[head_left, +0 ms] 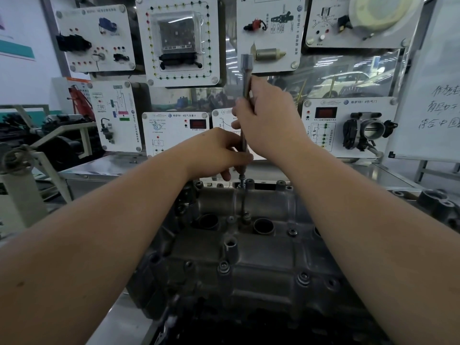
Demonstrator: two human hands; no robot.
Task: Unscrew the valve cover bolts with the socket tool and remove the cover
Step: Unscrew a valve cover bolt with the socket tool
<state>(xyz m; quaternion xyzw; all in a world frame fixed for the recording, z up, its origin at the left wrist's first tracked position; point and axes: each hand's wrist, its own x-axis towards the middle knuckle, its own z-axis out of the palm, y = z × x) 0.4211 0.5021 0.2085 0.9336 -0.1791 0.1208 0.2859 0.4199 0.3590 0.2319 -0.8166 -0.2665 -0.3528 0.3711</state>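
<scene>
- The cover (249,250) lies on the bench, in the lower middle of the view between the two forearms; it is dark cast metal with two round wells on top.
- The tool (245,115) stands upright over the far edge of the cover, its wide socket end at the top and its thin tip down at a bolt (242,182) on that edge.
- The right hand (268,120) grips the upper shaft, fingers curled round it.
- The left hand (214,153) holds the lower shaft just above the bolt, fingers curled and pinching it (the fingertips are hidden behind the hand).
- Several more bolts sit in the cover, two of them near the front: one (223,266) at left of middle, one (303,278) at right.
- Both forearms cross the side edges of the cover and hide them.
- Behind the tool, close to the far edge, stand white panels (178,41) carrying mounted car parts, among them a throttle body (368,129) at right.
- A whiteboard (433,95) with handwriting leans at far right.
- A grey stand (17,180) with dark engine parts behind it is at left, well apart from the cover.
</scene>
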